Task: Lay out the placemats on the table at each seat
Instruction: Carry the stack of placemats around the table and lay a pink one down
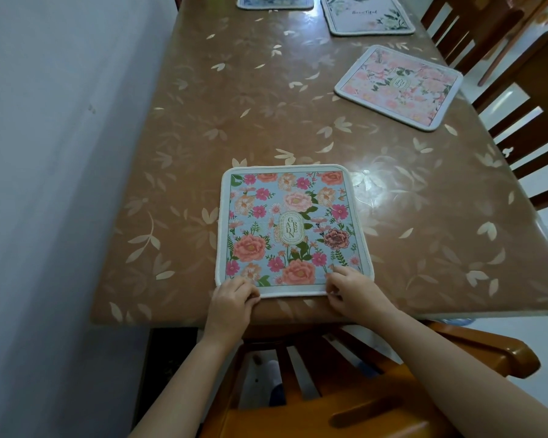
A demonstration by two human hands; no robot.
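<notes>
Wooden chair (345, 406), near seat: blue floral placemat (293, 230) on tabletop (203, 121).
Left hand (231, 300) and right hand (350, 290) pinch its near corners, apparently squaring it; three placemats lie far right.

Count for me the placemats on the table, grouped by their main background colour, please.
Light blue with pink and orange flowers, under both hands: 1
Pink floral, at the right edge of the table: 1
White with green leaves, far right: 1
Blue-grey, far end, partly cut off by the picture: 1
Total: 4
</notes>
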